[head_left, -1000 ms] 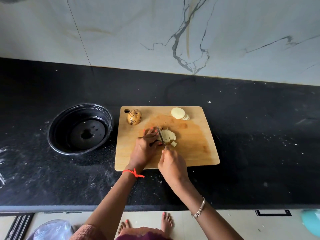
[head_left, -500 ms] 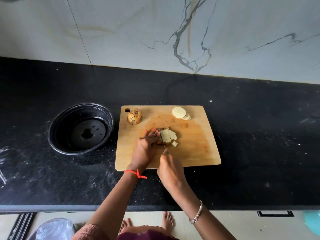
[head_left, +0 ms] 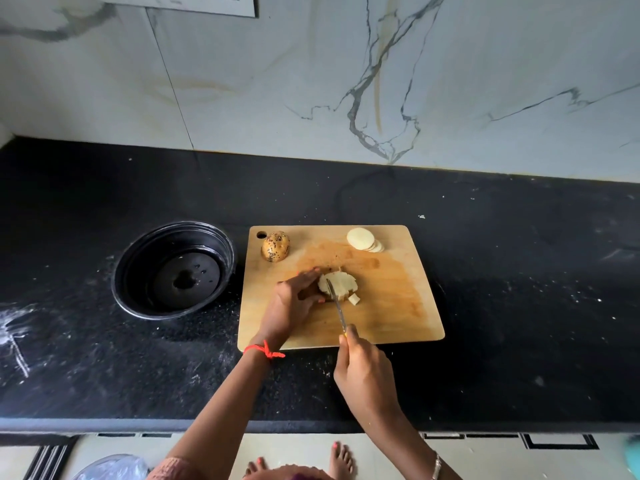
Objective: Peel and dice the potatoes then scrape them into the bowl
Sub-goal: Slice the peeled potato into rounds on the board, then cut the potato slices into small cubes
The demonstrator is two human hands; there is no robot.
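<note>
A stack of peeled potato slices [head_left: 341,285], partly cut into strips, lies in the middle of the wooden cutting board [head_left: 391,306]. My left hand [head_left: 294,301] holds the stack from its left side. My right hand [head_left: 363,375] grips the handle of a knife [head_left: 335,304], whose blade lies across the stack's left part. One loose diced piece [head_left: 354,299] lies just right of the blade. An unpeeled spotted potato [head_left: 275,246] sits at the board's far left corner, and round peeled slices [head_left: 364,239] lie at its far right. The black bowl [head_left: 138,271] stands left of the board.
The board and bowl rest on a black stone counter [head_left: 519,306] dusted with white specks, backed by a marble-patterned wall [head_left: 346,81]. A crumpled plastic bag [head_left: 110,467] lies on the floor at lower left, near my bare feet.
My right hand has drawn back toward the counter's front edge, pulling the knife through the stack. My left hand's fingers have spread along the stack's left side.
</note>
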